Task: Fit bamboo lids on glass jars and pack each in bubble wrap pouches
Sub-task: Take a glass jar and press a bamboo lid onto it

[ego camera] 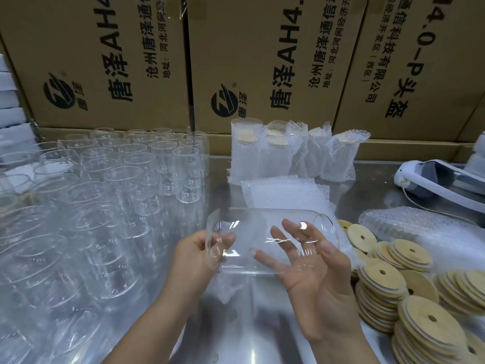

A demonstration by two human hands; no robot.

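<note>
A clear glass jar point(252, 227) lies on its side in the air above the metal table point(262, 324), its mouth toward the right. My left hand point(194, 256) grips its base end. My right hand point(312, 269) cradles the mouth end from below with fingers spread. Round bamboo lids point(378, 279), each with a hole, lie in stacks at the right. A flat pile of bubble wrap pouches point(283, 193) sits just behind the jar. Several jars wrapped in pouches point(288, 151) stand at the back.
Many bare glass jars point(105, 195) stand packed together across the left half. Cardboard boxes point(262, 61) wall off the back. A white and grey device with a cord point(435, 177) lies at the far right, beside more bubble wrap point(409, 224).
</note>
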